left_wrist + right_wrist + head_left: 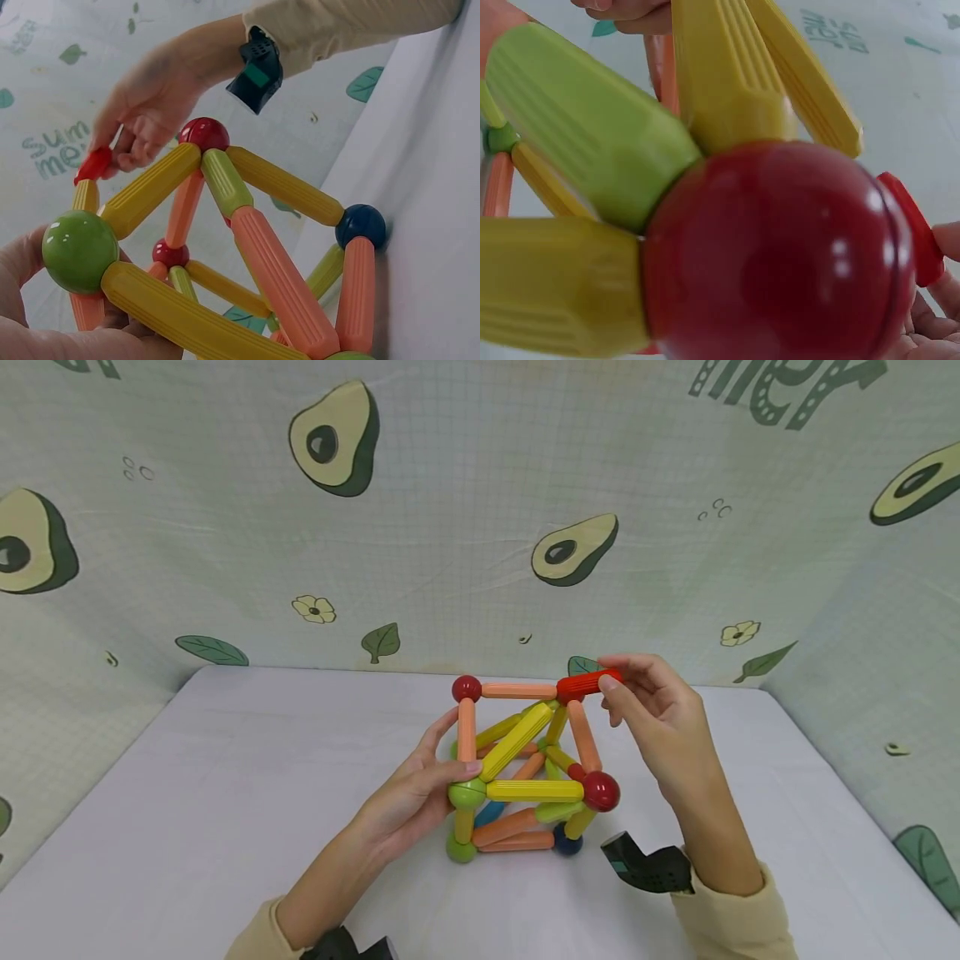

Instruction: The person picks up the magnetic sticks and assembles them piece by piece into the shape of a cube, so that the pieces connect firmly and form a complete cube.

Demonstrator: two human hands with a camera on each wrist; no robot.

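A frame of ridged toy rods and balls stands on the white table, with a green ball (467, 794), a red ball (602, 791) and a dark blue ball (567, 839) among its corners. My left hand (411, 793) holds its left side beside the green ball, thumb at the base of a slanted yellow rod (516, 742). At the upper right corner, my right hand (660, 718) pinches the outer end of a short red rod (588, 684). The rod's other end meets the top corner, where a red ball is mostly hidden. The right wrist view shows a red ball (780, 255) up close.
The white table (225, 793) spreads around the frame. Behind it hangs a pale cloth (450, 527) printed with avocados and leaves. A black wrist camera (648, 862) sits on the right sleeve, near the frame's lower right side.
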